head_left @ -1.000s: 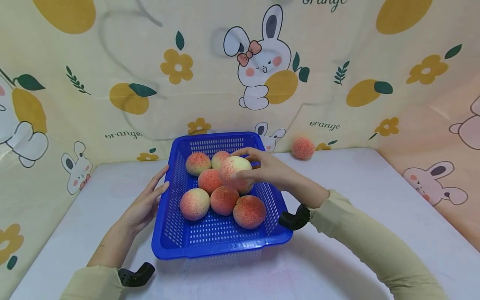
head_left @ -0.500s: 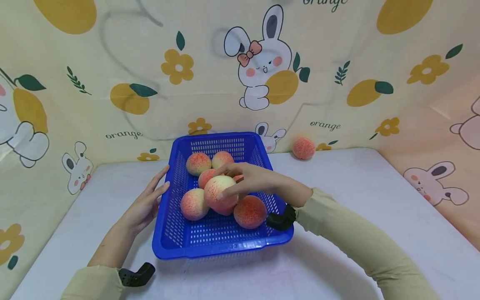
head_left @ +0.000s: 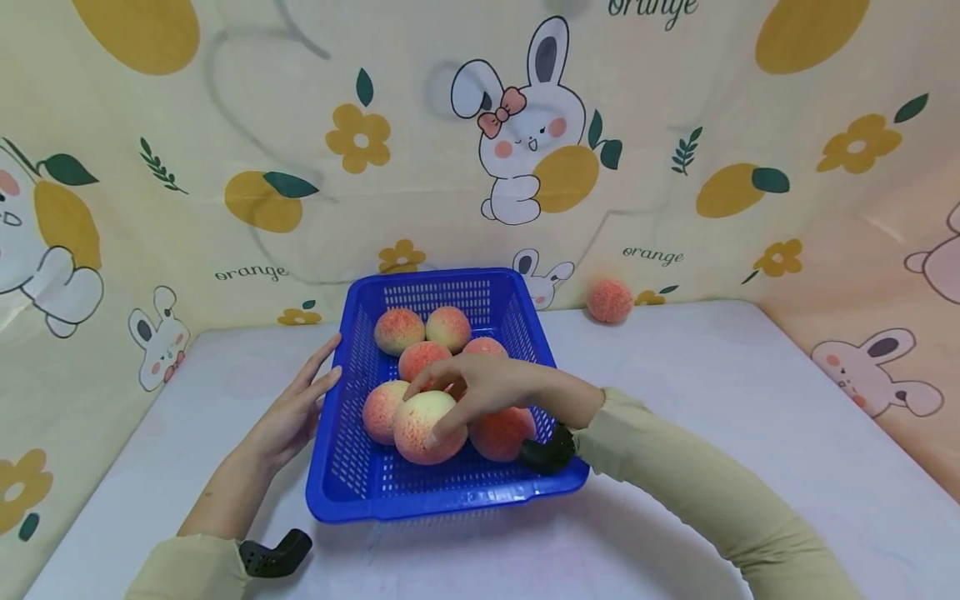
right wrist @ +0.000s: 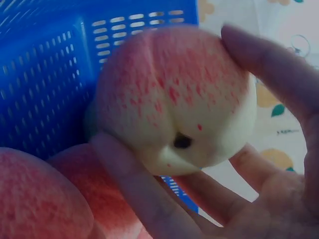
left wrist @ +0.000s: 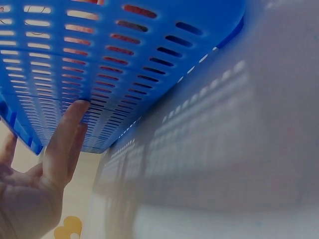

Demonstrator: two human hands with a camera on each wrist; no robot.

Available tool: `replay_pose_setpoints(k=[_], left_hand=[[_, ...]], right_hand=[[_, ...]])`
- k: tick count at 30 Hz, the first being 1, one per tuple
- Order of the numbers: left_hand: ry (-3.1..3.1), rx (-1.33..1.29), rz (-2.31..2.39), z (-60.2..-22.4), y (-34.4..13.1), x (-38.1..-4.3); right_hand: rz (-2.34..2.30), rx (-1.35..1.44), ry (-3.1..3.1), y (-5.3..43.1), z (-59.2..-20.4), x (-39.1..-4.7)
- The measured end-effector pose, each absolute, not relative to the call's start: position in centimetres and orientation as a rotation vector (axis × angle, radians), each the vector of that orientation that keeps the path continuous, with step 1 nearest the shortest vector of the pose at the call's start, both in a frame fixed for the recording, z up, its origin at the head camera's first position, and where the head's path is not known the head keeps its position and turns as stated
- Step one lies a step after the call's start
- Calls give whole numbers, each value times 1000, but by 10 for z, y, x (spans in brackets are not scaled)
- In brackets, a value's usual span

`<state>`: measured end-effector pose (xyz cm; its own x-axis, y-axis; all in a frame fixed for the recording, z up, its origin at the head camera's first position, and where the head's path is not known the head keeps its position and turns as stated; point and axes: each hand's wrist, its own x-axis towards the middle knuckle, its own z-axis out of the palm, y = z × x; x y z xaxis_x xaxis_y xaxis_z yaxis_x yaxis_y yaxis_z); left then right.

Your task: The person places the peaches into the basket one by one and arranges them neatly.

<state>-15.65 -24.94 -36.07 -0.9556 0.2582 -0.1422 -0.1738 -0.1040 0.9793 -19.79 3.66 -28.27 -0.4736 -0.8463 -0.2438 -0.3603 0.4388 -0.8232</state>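
In the head view, a blue plastic basket [head_left: 420, 507] with slotted walls holds several red-and-cream peaches. My right hand [head_left: 487, 387] is over the basket, its fingers and thumb gripping a pale-topped peach [head_left: 423, 425] above the front of the group. In the right wrist view this peach [right wrist: 174, 99] shows its cream end with a dark stem hole, the fingers spread around it. My left hand [head_left: 288, 412] is at the basket's left rim. In the left wrist view its fingers [left wrist: 65, 139] lie fairly straight against the slotted outer wall.
A lone reddish peach [head_left: 610, 301] sits at the back of the white table [head_left: 675, 367], right of the basket, against a printed cloth backdrop [head_left: 420, 200]. In the basket, other peaches [head_left: 400, 332] lie behind the held one and one [head_left: 502, 433] is beside it.
My right hand has carried the peach from the right-middle of the basket toward the front left and nearer to me. The left hand and basket have stayed in place.
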Motion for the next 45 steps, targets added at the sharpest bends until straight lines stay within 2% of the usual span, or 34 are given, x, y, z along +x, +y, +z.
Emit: replay_pose_setpoints(k=[12,28,35,41,45], left_hand=[[1913,76,2120,-361,-249,-157],[1901,99,2127,-362,-250,-157],[1936,88,2103,-362,-249,-156],[1959,74,2089,-362,-248,-156],[1942,86,2100,-362,-249,-156]], right_hand=[[-833,-1071,1939,20,-289,-196],[-669,-936,1915,1,-303,-189],[-687,-953,1818,-3,-302,-188],[-643,-1073,1882,0,-298,-193],[-739,-1005,1841,5,-294,-195]])
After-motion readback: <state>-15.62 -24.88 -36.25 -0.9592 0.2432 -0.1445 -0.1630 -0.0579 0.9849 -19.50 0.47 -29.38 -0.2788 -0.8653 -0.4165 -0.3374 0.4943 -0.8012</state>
